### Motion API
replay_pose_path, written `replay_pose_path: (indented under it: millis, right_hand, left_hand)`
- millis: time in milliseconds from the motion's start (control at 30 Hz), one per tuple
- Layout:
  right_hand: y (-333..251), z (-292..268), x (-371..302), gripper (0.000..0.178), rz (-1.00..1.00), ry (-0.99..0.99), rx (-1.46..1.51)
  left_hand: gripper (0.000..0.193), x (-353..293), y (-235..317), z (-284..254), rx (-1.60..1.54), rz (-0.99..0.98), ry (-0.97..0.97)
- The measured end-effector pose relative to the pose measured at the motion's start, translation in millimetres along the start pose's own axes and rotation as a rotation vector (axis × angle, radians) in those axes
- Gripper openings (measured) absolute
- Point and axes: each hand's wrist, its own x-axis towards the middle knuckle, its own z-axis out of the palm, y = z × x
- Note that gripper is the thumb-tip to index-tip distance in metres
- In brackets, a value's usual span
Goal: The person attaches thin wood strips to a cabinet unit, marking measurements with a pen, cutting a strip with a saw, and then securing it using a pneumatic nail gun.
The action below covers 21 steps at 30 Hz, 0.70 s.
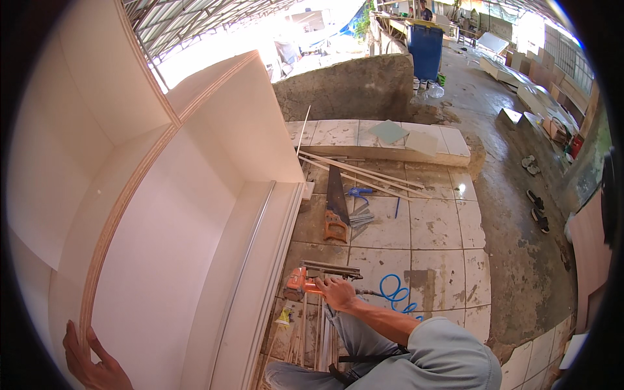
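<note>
My left hand (97, 361) grips the plywood front edge of a large white cabinet (172, 224), with thumb and fingers on opposite sides of the panel. The cabinet fills the left side, its open compartments facing me. Low to the tiled floor, my right hand (338, 292) is closed around the handle of an orange nail gun (298, 283). From the gun's rear a coiled blue air hose (393, 289) runs to the right. Beyond the nail gun lie a handsaw (336, 208) with a wooden handle and a blue-handled tool (359, 192).
Thin wooden strips (364, 172) lie across the tiles. A raised tiled step (338, 135) carries two square pieces, under a low concrete wall (351, 84). Sandals (538, 211) rest on the concrete floor at right. A blue bin (426, 52) stands far back, near a person (426, 13).
</note>
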Motion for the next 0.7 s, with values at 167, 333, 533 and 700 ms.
replay_pose_path:
  millis: [167, 333, 533, 700]
  right_hand:
    - [1.8, 5.3, -0.9, 0.053, 0.000, 0.019, 0.032]
    - [2.9, 4.4, -1.4, 0.052, -0.027, 0.035, 0.031]
    - [1.2, -0.2, -0.6, 0.052, -0.019, 0.017, 0.021]
    - [1.1, -1.9, -1.0, 0.051, -0.017, -0.029, 0.003]
  left_hand:
    - [0.040, -1.7, -1.0, 2.9, 0.005, -0.020, -0.019]
    - [0.041, -1.6, -0.5, 2.1, 0.010, -0.051, -0.041]
    - [0.041, -2.0, -1.4, 3.6, 0.007, -0.031, -0.039]
    - [0.040, -4.6, -5.8, 8.5, 0.058, -0.006, -0.022]
